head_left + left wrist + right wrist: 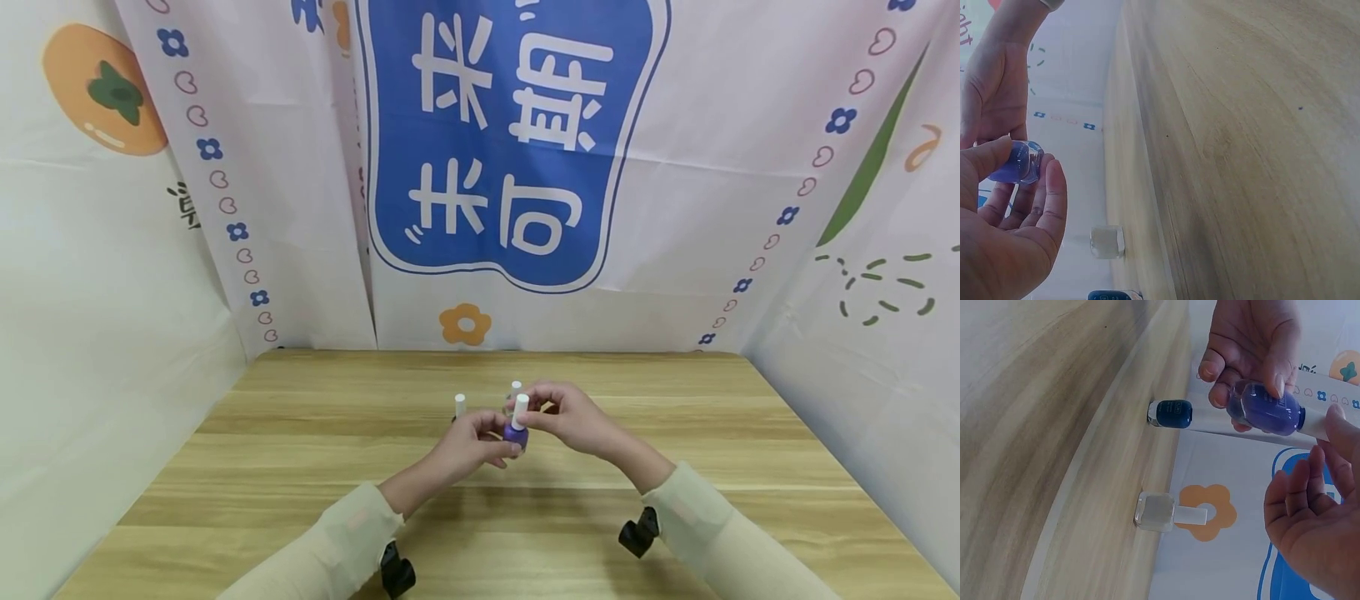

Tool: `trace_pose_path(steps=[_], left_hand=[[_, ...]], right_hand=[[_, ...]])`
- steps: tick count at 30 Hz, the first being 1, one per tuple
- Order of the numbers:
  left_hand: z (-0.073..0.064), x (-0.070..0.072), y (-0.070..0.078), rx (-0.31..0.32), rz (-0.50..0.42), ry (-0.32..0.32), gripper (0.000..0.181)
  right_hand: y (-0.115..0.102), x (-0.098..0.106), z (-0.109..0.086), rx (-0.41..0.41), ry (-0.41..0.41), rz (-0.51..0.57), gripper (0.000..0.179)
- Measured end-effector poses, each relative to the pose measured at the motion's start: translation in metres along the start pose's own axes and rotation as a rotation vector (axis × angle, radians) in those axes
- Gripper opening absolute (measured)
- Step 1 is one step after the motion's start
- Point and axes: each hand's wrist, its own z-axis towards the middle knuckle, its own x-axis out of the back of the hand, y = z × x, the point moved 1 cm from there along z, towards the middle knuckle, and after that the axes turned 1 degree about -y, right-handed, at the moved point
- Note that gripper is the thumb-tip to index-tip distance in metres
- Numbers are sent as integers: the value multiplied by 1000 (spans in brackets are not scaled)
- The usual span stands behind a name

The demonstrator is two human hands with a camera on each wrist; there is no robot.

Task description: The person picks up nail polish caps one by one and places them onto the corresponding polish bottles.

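A purple nail polish bottle is held up over the table between both hands. My left hand pinches its glass body between thumb and fingers. The right hand pinches the bottle's white cap from the right. In the head view the bottle is nearly upright, cap on top, with a dark band at its neck in the right wrist view. Behind the hands stand a dark teal nail polish bottle and a pale, whitish nail polish bottle, both upright on the table.
The wood-grain table reaches back to a printed white cloth hanging behind it and along both sides. Black wrist cameras hang under each sleeve, one on the left and one on the right.
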Motion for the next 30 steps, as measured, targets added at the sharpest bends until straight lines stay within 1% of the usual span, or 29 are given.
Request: trace_pose_path(steps=[2,7,13,16,20,22,26,30], left_hand=[[0,0,1,5,-2,2,26],[0,0,3,6,-6,4,25],[-1,0,3,-5,3,11,21],[0,-1,2,-16,7,10,21],[0,-1,2,-14,5,14,21],[-1,-1,3,-5,5,19,21],[-1,0,4,9,1,17,23],[-1,2,4,4,-9,5,25]], right_hand=[[0,-1,0,-6,20,-6,21],[0,-4,1,-31,71,-5,13],[-1,-9,1,-78,101,-3,11],[-8,-10,-1,-100,112,-11,11],[-24,-13,-5,-107,125,-21,13],[-24,-13,-5,-110,127,-20,13],[-11,-9,-2,-99,106,-14,12],[-5,-1,1,-53,27,-12,21]])
